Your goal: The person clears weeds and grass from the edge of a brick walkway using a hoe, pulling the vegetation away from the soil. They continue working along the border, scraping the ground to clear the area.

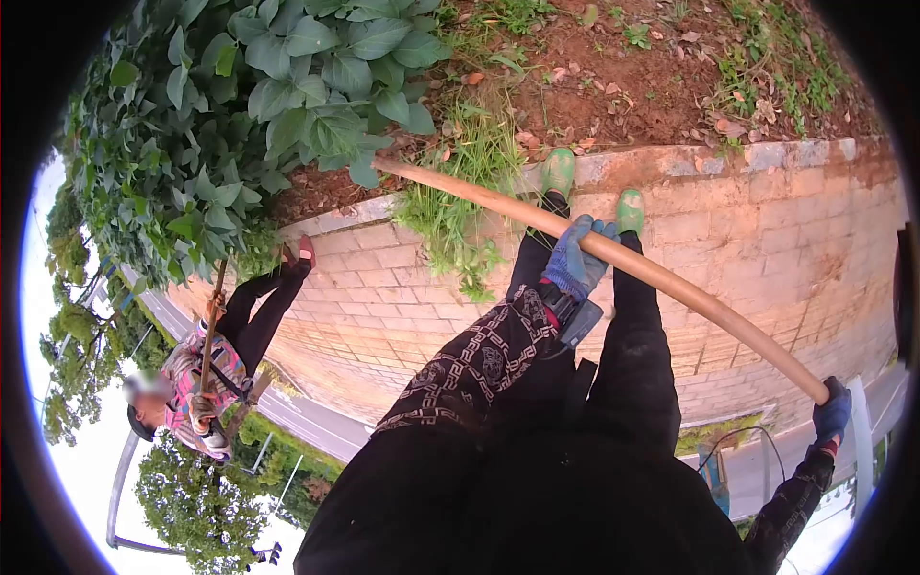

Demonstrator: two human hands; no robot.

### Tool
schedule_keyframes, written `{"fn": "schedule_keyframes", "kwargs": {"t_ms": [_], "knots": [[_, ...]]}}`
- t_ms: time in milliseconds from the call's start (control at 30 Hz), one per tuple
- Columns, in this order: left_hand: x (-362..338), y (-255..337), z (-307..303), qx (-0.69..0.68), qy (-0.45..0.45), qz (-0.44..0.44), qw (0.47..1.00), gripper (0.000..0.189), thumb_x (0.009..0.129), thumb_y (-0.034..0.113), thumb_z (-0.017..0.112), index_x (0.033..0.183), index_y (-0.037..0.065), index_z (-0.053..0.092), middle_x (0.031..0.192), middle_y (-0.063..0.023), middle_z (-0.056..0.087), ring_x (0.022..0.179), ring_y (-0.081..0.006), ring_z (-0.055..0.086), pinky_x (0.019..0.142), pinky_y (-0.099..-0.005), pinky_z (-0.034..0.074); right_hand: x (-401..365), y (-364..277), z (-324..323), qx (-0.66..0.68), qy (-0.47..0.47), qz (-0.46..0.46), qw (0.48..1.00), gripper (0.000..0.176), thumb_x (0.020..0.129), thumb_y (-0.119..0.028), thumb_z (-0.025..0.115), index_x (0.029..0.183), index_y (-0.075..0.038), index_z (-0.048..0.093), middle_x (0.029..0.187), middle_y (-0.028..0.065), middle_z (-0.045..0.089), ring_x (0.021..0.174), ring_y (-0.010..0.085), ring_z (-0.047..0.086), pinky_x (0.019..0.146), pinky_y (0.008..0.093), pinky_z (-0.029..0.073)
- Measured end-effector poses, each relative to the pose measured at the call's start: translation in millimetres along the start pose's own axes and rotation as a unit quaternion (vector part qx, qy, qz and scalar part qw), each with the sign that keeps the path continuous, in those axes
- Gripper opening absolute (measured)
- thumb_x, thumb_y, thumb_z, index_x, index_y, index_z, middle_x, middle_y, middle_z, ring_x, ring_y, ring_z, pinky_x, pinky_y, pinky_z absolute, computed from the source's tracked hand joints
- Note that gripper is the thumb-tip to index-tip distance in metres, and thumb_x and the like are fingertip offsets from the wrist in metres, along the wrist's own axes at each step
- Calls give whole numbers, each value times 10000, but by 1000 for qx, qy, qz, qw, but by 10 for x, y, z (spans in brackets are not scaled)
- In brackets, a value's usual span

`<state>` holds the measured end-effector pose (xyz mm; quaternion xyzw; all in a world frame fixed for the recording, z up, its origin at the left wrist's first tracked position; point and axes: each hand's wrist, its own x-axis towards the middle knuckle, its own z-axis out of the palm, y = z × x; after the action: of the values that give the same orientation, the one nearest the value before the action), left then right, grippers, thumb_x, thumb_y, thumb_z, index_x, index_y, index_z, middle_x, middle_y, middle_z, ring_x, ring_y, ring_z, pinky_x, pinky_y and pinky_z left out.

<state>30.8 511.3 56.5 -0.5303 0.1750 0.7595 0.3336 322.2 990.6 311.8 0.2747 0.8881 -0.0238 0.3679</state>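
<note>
A long wooden handle (pixel 700 302) slants across the view in front of my legs. Its far end meets the leafy green plants (pixel 316 67), where leaves hide whatever may be fixed there. My left hand (pixel 578 261), in a blue-grey glove, is closed round the handle's middle. At the near end, on the right, my right hand (pixel 832 410) in a dark blue glove grips the handle's butt. Green shoes (pixel 557 172) are on my feet at the edge of the planted bed. Grass tufts (pixel 465 192) hang over that edge beside the handle.
Red soil (pixel 594 91) with dry leaves lies beyond the bed's stone edge (pixel 709 163). Brick paving (pixel 747 220) is under me. To the left, a co-worker (pixel 196 383) holds another wooden handle (pixel 213 326) by the plants. A road (pixel 307 417) runs behind.
</note>
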Motion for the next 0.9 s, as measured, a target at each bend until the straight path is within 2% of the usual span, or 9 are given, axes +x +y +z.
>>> {"fn": "schedule_keyframes", "kwargs": {"t_ms": [133, 200, 300, 333, 367, 533, 667, 767, 900], "knots": [[-84, 1243, -490, 77, 48, 124, 988, 159, 807, 129, 632, 880, 72, 502, 862, -71, 541, 810, -243, 535, 816, -425, 484, 473, -1347, 517, 55, -100, -68, 991, 115, 667, -69, 670, 754, -105, 603, 730, 151, 635, 741, 382, 620, 657, 443, 486], [-279, 1873, -504, 101, 176, 186, 961, 139, 824, 169, 615, 811, 91, 500, 719, -20, 511, 717, -232, 514, 780, -401, 482, 547, -1972, 663, 87, -125, -123, 981, 133, 682, -94, 695, 785, -117, 615, 753, 149, 656, 748, 364, 635, 689, 447, 495], [-534, 2701, -733, 171, 213, 253, 928, 196, 872, 289, 615, 926, 119, 532, 818, -31, 561, 752, -213, 542, 776, -388, 497, 571, -2669, 563, 129, -164, -212, 955, 178, 710, -152, 705, 852, -123, 601, 729, 119, 650, 733, 323, 644, 708, 436, 465], [-495, 3153, -1193, 199, 129, 218, 947, 243, 926, 359, 553, 1002, 130, 525, 914, -40, 583, 838, -219, 563, 792, -408, 499, 556, -2784, 474, 139, -141, -261, 945, 193, 721, -166, 698, 874, -129, 587, 715, 110, 626, 715, 313, 634, 705, 430, 449], [-571, 3128, -970, 204, 188, 238, 931, 244, 902, 361, 591, 980, 139, 531, 906, -45, 595, 817, -221, 573, 774, -399, 513, 534, -2889, 359, 149, -120, -275, 942, 206, 719, -163, 698, 884, -125, 581, 716, 108, 619, 709, 314, 628, 704, 429, 446], [-197, 2463, -627, 187, 244, 270, 912, 244, 884, 350, 610, 985, 142, 531, 890, -54, 580, 783, -225, 570, 785, -414, 502, 500, -2443, 31, 123, -79, -270, 952, 233, 708, -140, 697, 894, -108, 560, 727, 105, 615, 694, 308, 615, 714, 409, 435], [314, 369, -83, 124, 137, 72, 980, 178, 913, 304, 559, 908, 128, 526, 835, -23, 568, 762, -205, 549, 789, -398, 498, 290, -438, -283, 58, 5, -148, 987, 198, 654, -27, 661, 804, -87, 546, 720, 143, 579, 744, 380, 565, 682, 437, 414], [111, -1088, 473, 13, 54, 46, 997, 152, 882, 214, 617, 953, 122, 519, 865, -42, 561, 824, -238, 563, 847, -453, 497, -129, 1235, -613, -61, 74, -67, 993, 271, 676, 10, 637, 935, -51, 588, 837, 170, 601, 833, 374, 560, 722, 430, 442], [257, -1599, 492, -65, -26, -15, 997, 163, 865, 211, 643, 963, 135, 536, 893, -43, 570, 922, -267, 567, 901, -489, 479, -244, 1963, -933, -125, 100, -16, 987, 340, 750, 14, 598, 1088, -29, 593, 940, 160, 602, 899, 354, 576, 798, 416, 464]]}}
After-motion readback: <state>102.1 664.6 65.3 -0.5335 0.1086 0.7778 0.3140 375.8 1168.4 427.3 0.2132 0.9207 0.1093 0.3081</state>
